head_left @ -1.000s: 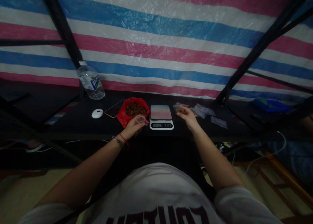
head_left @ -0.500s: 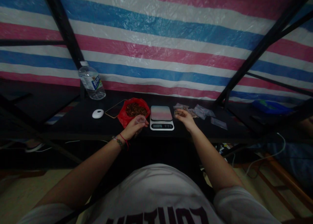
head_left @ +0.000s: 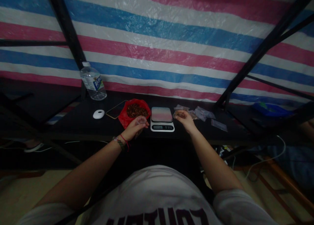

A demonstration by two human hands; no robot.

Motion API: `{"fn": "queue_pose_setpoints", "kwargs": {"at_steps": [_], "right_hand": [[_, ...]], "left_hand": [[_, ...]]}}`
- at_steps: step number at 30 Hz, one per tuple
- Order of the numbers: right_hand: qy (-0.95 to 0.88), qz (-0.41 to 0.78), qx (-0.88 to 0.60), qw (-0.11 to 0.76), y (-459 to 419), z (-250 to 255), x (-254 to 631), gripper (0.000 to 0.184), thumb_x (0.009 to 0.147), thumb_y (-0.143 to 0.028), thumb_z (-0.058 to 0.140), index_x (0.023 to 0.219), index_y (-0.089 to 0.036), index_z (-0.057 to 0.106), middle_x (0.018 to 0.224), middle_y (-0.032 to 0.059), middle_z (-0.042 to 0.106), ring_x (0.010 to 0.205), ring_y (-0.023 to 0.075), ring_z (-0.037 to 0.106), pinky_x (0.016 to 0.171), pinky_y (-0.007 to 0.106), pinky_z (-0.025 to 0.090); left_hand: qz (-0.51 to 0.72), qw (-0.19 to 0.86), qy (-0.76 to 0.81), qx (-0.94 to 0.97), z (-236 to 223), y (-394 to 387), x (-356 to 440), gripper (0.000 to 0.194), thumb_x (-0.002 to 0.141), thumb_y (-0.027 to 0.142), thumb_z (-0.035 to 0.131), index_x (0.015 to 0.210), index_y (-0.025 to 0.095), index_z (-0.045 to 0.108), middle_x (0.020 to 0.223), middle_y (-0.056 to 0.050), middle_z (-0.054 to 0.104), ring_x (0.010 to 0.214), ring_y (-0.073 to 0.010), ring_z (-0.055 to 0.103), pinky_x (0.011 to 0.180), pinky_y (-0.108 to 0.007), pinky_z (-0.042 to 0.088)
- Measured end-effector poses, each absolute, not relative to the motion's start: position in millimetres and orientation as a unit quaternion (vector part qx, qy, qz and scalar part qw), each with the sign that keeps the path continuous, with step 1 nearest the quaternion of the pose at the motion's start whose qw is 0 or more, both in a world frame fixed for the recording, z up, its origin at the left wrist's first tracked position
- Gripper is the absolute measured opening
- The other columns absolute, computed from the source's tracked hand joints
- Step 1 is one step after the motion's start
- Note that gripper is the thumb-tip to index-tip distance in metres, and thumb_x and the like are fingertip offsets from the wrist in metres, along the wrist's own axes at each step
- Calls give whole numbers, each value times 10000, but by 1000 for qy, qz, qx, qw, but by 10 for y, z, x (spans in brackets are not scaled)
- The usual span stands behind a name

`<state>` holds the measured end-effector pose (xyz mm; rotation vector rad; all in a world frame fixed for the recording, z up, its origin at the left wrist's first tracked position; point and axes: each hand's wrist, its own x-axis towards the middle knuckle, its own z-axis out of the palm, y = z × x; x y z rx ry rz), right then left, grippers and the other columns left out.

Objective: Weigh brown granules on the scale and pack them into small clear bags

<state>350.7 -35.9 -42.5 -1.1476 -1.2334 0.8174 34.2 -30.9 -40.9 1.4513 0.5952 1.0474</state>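
Observation:
My left hand is closed on a small clear plastic cup, just over the near edge of a red plastic bag. Small brown pieces, of a kind I cannot make out, fill the open bag. My right hand pinches a small clear plastic bag with brownish contents, to the right of a white kitchen scale. Nothing lies on the scale's plate, and its display is too dim to read. Several more small clear bags lie beyond and right of my right hand, some with contents.
A large clear bottle stands at the back left of the black table. Nearer are a white rounded object and a thin wire-like frame. Black metal posts and a striped plastic sheet close off the back.
My right hand has shifted slightly left towards the scale with the small bag in it. My left hand stays almost where it was.

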Motion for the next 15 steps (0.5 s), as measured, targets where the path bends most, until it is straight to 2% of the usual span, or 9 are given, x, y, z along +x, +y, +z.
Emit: {"fn": "queue_pose_setpoints", "kwargs": {"at_steps": [15], "right_hand": [[-559, 340, -487, 578, -316, -528, 3486, 443, 652, -393, 773, 1024, -212, 618, 1011, 64, 696, 944, 211, 653, 905, 406, 499]], "left_hand": [[452, 618, 244, 595, -437, -296, 346, 238, 724, 290, 684, 884, 167, 559, 843, -34, 650, 771, -156, 611, 747, -282, 456]]}}
